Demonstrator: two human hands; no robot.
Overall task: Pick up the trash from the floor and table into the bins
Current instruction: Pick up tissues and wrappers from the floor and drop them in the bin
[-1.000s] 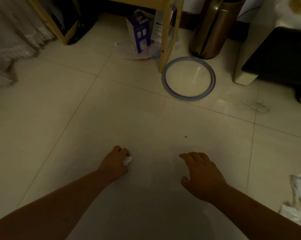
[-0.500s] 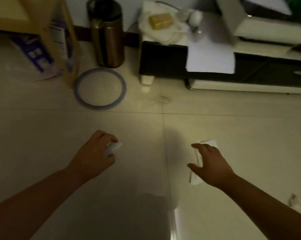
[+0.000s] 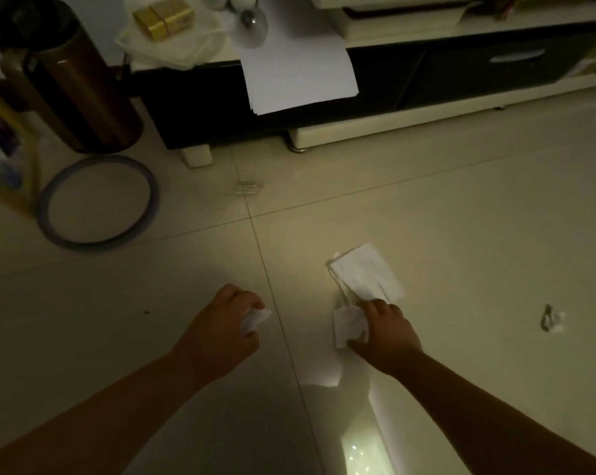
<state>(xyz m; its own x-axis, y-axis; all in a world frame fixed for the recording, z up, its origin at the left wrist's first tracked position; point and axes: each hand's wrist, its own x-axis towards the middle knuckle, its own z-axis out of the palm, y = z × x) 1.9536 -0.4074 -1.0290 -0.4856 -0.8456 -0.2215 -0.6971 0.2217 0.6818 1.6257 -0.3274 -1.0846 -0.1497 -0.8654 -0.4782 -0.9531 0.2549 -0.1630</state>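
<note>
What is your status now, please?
Left hand grips small wad. Right hand pinches white tissue. Crumpled scrap lies farther right. Nothing blocking.

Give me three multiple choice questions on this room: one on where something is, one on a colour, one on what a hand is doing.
1. Where does the ring lie?
A. on the floor beside the bin
B. on a chair
C. in a drawer

2. What colour is the box on the cabinet?
A. red
B. gold
C. blue

3. What is the left hand doing?
A. lying flat on the floor
B. pointing at the bin
C. gripping a white wad

Answers:
1 A, the ring lies flat on the floor next to the bin's base.
2 B, the box gleams gold.
3 C, the fingers are curled round the wad.
</note>
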